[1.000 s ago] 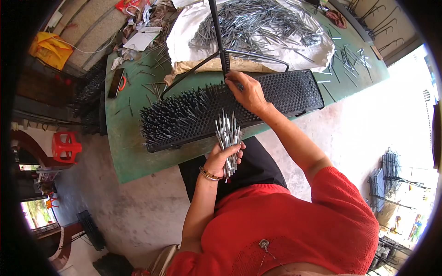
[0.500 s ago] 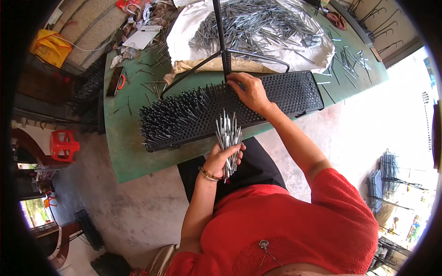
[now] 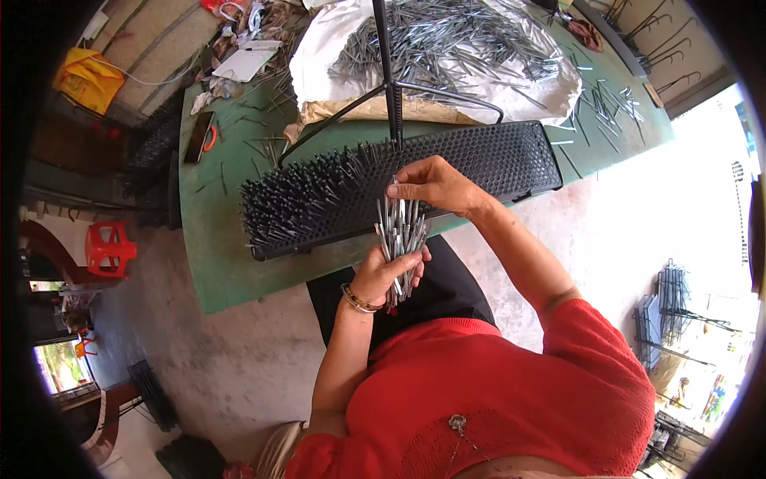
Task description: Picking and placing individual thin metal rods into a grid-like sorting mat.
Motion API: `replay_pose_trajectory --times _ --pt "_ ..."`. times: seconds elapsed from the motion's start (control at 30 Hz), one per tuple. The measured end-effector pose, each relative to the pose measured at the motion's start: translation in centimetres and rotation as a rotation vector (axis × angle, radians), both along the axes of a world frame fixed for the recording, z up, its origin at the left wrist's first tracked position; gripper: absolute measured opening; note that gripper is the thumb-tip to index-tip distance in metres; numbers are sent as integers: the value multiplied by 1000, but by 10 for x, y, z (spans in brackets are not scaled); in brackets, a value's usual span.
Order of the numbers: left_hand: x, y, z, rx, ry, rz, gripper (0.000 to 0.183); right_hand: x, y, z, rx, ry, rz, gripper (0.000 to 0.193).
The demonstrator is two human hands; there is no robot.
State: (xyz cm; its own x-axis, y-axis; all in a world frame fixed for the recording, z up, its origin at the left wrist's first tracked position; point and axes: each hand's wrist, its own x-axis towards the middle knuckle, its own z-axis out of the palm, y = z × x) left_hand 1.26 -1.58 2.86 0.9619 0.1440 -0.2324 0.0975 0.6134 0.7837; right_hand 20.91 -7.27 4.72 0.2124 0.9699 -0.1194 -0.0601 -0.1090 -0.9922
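Observation:
My left hand [image 3: 380,278] is wrapped round a bundle of thin silvery metal rods [image 3: 399,237], held upright in front of my lap. At the top of that bundle, my right hand [image 3: 444,190] pinches the tip of a rod between thumb and fingers. Just beyond both hands lies a long black perforated rack [image 3: 499,164], slanting across the table's near edge. Its left part is packed with standing dark rods [image 3: 291,199]; bare holes show across the right part. My right hand hides some of the rack's middle.
A black metal stand [image 3: 391,88] rises behind the rack. Beyond it, a white sack [image 3: 319,76] bears a heap of loose rods. Scattered rods, a phone [image 3: 199,137] and papers lie on the green table [image 3: 215,271]. A red stool [image 3: 110,249] stands at left.
My right hand has come back from the rack's far edge, near the stand's post, to the top of the bundle. My left hand has stayed almost in place.

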Motion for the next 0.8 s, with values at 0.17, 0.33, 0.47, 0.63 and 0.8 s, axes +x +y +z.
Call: replay_pose_trajectory --times 0.17,0.33,0.47,0.63,0.8 --pt "-3 -2 -16 -120 94 15 16 11 10 10 159 -146 -334 21" --pt "1 -4 -14 -179 182 68 17 12 29 13 316 -623 -620 24" --pt "3 -4 -12 -153 202 63 25 16 40 -6 464 -835 -634 26" --pt "1 -1 -14 -141 189 53 33 16 42 -15 477 -1072 -571 23" --pt "0 0 -7 -69 149 33 40 11 40 -8 486 -1344 -490 20"
